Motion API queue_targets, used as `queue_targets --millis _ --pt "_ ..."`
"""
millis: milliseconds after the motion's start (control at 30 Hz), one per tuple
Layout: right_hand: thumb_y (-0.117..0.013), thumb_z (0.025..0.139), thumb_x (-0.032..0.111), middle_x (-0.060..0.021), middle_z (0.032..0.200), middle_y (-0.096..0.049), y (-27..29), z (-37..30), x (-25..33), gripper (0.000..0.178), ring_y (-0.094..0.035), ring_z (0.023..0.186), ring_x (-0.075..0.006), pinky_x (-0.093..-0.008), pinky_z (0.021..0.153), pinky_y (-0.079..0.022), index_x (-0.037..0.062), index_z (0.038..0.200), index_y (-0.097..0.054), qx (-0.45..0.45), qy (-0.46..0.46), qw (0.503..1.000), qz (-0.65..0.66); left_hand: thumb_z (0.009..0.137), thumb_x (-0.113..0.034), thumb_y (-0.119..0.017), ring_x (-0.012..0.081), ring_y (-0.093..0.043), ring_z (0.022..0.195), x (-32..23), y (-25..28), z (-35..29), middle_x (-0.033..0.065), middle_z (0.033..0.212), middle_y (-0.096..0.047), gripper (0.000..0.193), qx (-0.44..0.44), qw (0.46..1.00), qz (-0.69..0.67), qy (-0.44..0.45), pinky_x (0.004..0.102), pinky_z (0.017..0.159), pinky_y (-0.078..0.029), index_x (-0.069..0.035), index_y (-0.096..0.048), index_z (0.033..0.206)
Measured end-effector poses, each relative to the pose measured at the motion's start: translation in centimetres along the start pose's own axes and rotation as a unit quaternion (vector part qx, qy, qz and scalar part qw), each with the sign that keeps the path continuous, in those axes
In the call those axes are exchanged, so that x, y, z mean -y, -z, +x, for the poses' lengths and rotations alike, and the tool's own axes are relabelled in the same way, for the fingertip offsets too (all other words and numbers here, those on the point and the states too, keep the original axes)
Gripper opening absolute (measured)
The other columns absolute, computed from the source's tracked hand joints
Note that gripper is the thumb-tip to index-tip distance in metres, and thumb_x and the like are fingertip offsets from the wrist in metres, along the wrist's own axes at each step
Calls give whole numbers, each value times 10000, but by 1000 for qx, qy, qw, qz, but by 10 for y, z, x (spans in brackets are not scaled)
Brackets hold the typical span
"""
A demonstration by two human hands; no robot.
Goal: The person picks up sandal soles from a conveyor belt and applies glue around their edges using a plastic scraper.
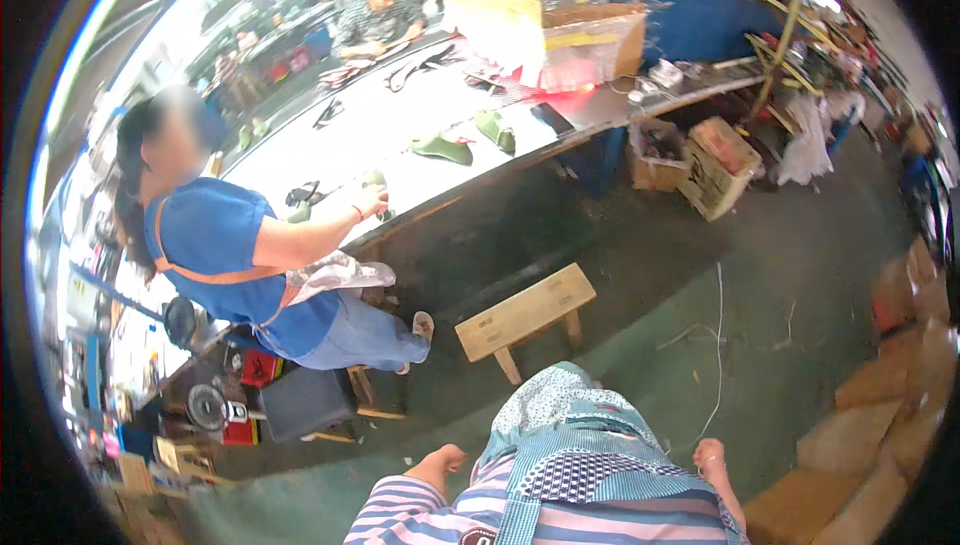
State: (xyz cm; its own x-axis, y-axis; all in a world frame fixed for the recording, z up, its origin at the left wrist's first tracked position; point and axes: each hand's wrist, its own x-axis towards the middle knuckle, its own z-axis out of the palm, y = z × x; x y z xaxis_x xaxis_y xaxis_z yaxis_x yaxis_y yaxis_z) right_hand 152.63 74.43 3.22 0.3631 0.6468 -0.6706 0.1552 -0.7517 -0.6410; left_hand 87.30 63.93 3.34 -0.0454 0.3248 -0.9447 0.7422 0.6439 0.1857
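My left hand [453,458] hangs beside my apron [600,450], clear of any object; its fingers are too small and turned away to make out. On the other side my right hand [710,455] hangs with fingers curled in, and nothing shows in it. A thin white cord [719,345] lies on the floor ahead of that hand. In front of me stands a low wooden bench [527,310], out of reach of both hands. Further off, green shoe-shaped pieces [443,149] lie on the long white worktable [350,130].
A person in a blue top [215,240] stands at the table's left, one hand on a green piece. Another person [378,20] sits across it. A dark stool [305,403] is at left, cartons [720,167] under the table, and stacked cardboard boxes [880,375] along the right.
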Motion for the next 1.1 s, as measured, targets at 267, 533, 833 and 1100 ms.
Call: queue_targets --millis 267,533,833,1100 --pt "-536 825 150 -47 657 -547 -36 203 200 98 -518 527 -173 -338 428 -431 85 883 -579 155 -5 986 54 800 -235 -447 331 -617 797 -215 153 103 185 834 -641 293 -441 866 -149 -185 435 711 -480 -34 -658 829" --pt "-583 766 256 -143 973 -641 -44 311 340 288 -618 908 -270 -345 791 -468 47 952 -652 267 191 871 -365 830 -206 -552 218 -578 982 -448 300 83 126 1047 -617 384 -213 873 -301 -319 322 811 -481 -40 -531 1175" --pt "-573 784 236 -149 939 -644 -98 460 494 267 -619 890 -275 -354 766 -471 35 943 -650 280 296 741 -534 840 -80 -504 132 -585 719 -421 511 25 84 815 -631 378 -635 610 -418 -225 261 700 -474 34 -477 1199" --pt "-619 797 174 -139 928 -645 -283 387 755 301 -626 848 -211 -301 764 -486 17 1052 -590 409 366 743 -384 820 -67 -526 114 -580 667 -434 499 60 85 748 -621 436 -620 560 -538 -113 243 648 -474 19 -448 1240"
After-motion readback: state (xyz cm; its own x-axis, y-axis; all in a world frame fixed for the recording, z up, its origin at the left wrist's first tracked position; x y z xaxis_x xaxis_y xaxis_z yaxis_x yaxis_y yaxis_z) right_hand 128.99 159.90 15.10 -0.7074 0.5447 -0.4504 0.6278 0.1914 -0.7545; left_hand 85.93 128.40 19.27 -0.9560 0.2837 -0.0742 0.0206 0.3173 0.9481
